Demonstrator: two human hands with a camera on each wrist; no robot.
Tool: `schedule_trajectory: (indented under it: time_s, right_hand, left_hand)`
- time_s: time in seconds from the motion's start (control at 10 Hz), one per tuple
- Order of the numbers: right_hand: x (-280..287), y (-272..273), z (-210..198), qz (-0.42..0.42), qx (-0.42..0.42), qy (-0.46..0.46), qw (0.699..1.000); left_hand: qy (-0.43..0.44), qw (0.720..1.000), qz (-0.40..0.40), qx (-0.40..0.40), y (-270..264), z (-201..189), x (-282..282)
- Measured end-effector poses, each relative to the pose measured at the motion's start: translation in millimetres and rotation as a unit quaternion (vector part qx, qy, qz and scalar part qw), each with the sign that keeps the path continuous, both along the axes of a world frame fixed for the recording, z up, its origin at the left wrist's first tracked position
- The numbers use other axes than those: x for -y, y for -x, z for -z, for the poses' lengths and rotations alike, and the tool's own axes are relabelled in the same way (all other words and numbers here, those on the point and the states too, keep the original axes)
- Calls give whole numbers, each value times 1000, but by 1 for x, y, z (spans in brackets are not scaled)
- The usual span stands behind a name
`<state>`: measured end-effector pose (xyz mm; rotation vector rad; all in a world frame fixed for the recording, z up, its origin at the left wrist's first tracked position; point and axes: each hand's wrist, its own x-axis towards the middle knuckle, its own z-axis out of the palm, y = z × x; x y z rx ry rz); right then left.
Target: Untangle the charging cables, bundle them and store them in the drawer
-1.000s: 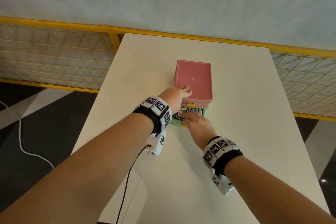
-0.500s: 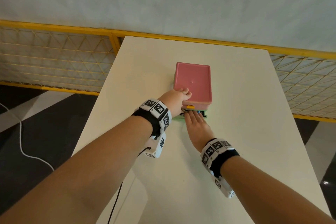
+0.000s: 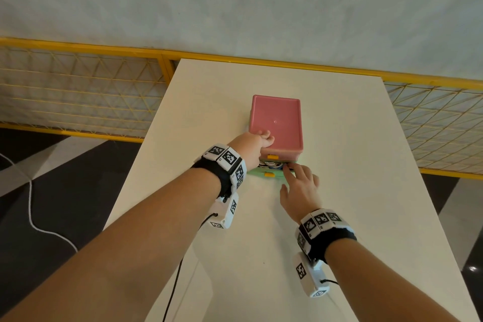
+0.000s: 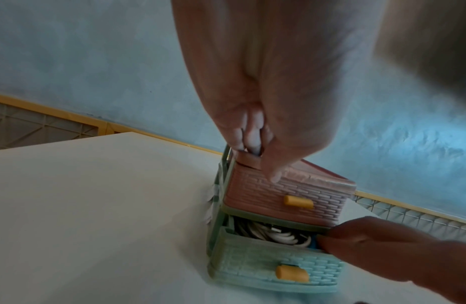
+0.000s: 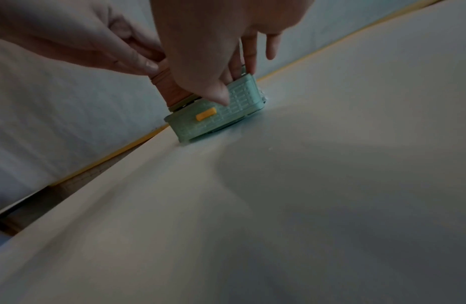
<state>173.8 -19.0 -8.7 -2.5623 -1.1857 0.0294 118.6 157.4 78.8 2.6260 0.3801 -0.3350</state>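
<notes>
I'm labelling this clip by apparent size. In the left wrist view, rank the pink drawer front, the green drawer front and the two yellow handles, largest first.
1. Pink drawer front and green drawer front: look alike in size, and the green is nearer the camera, so unranked.
2. Upper yellow handle and lower yellow handle: smallest, look alike.

No readable text, labels or numbers in any view.
Only black-and-white square code markers on the wristbands (image 3: 225, 157) and on the small white wrist cameras (image 3: 311, 278); these are patterns, not letters. Drawer unit (image 3: 275, 123) bears no brand.
</notes>
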Motion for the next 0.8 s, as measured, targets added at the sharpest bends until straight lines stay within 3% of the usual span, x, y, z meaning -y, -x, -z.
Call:
schedule_trajectory:
  time_s: [0.1,0.2,0.3,0.4,0.5,0.8]
  right_hand:
    - [-6,5,-1,9,-30,61,998]
    - [-12,-1,-1,35,-75,-6,997]
    - [-9,-11,3,132,-161,-169,963]
    - [-16,-19,5,217,-261,-131,931]
    - [-29,-30,4,211,-292,-73,930]
    - [-38,-35,-6,237,-250,-35,938]
  left_hand:
    - [4,1000,-3,0,1,0,0]
    - [9,1000,-5,-2,1,0,-1]
    - [17,1000,-15,-8,1,-1,-1]
    - [12,999,-41,-8,0,-6,-1]
    - [22,999,-36,-2,-1,-3,-3]
    - [60,996,-37,52,1,2,-4]
